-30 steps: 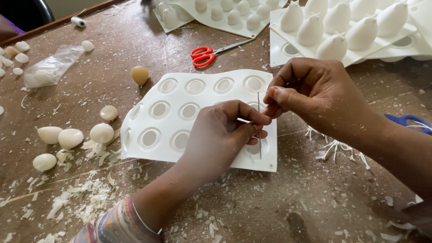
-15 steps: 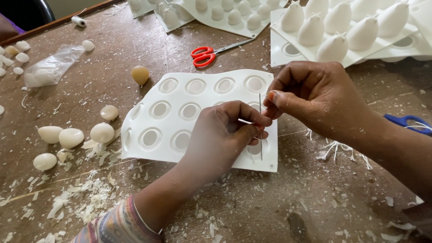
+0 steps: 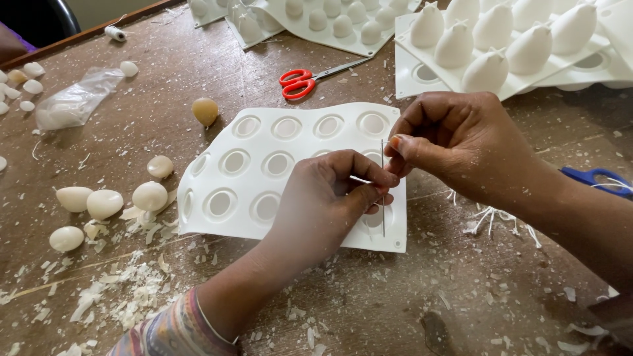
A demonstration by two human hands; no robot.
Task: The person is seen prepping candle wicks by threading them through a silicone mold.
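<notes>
needle (image 3: 382, 191): long thin metal pin, upright, held over the right end of the white mould; top pinched at the right hand, lower part crossing just beside the left fingertips.
wick (image 3: 359, 179): short pale strand, runs from the left fingertips toward the needle; whether it's through the eye yet, too small to tell.
right hand (image 3: 461, 148): thumb + forefinger closed tight on the needle top, other fingers curled in.
left hand (image 3: 330, 204): fingers together, pinched on the wick end, hovering above the mould w/ tip close to the needle.
white mould (image 3: 290, 171): flexible sheet w/ rows of round cavities, lies flat on the table right under both hands; cavities look empty.
progress: judging by the layout, threading stage only. No wick seen in any cavity here, so wicking looks still to do.
wax eggs (image 3: 105, 201): several pale egg shapes loose at left, near a scatter of wax shavings (image 3: 125, 296); one yellowish egg (image 3: 206, 111) just above the mould's corner.
red scissors (image 3: 306, 80): beyond the mould, lying flat, untouched.
far moulds (image 3: 501, 46): more white sheets at top, egg-shaped bumps up.
wick offcuts (image 3: 491, 221): small pale bundle on the table below the right wrist.
blue scissors (image 3: 597, 179): handle shows at right edge, behind the right forearm.
</notes>
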